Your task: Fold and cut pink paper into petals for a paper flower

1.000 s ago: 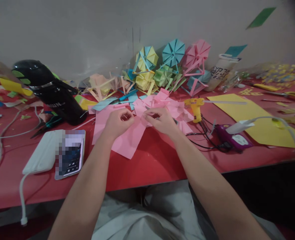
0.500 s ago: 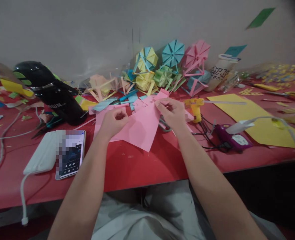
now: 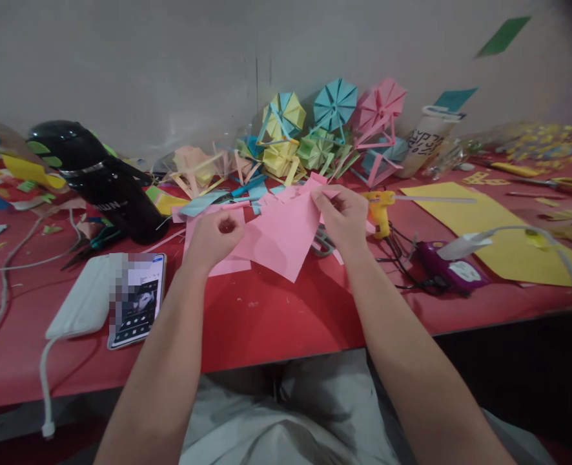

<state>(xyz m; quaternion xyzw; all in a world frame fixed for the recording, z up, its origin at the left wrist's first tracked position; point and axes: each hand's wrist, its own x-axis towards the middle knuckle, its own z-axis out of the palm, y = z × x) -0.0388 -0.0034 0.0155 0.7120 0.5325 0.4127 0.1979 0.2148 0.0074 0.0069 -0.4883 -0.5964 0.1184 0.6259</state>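
nearest: bare stretch of red table (image 3: 276, 323) below both wrists.

left of the left hand (image 3: 213, 239), nearer the body: flat smartphone with lit screen (image 3: 135, 300), lying partly on a white rectangular power bank (image 3: 80, 297); a white cable runs off the bank toward the table edge.

left hand clenched into a loose fist, thumb and fingers pinching the left corner of a pink paper sheet (image 3: 281, 236). right hand (image 3: 344, 216) curled, fingertips gripping the sheet's upper right edge. the sheet spans between the two hands, lifted off the table, lower corner pointing down toward the body. a second flat pink sheet (image 3: 221, 266) lies on the table just under the left hand.

just below the right hand: grey-handled scissors (image 3: 322, 244), partly hidden by the sheet. just right of it: yellow plastic glue gun (image 3: 380, 206), standing, black cord trailing. further right: purple plastic device (image 3: 453, 271), then a large yellow paper sheet (image 3: 489, 226) lying flat.

well left of the left hand: black glossy jug (image 3: 102, 181), tipped on its side; inside not visible.

beyond both hands, by the wall: cluster of folded paper wheels (image 3: 334, 106) in yellow, blue, green, pink, on strip stands.

beyond the right hand, to its right: white lidded cup with black lettering (image 3: 429, 142), contents cannot be seen. far right: clear plastic bag (image 3: 542, 145) holding small yellow paper pieces.
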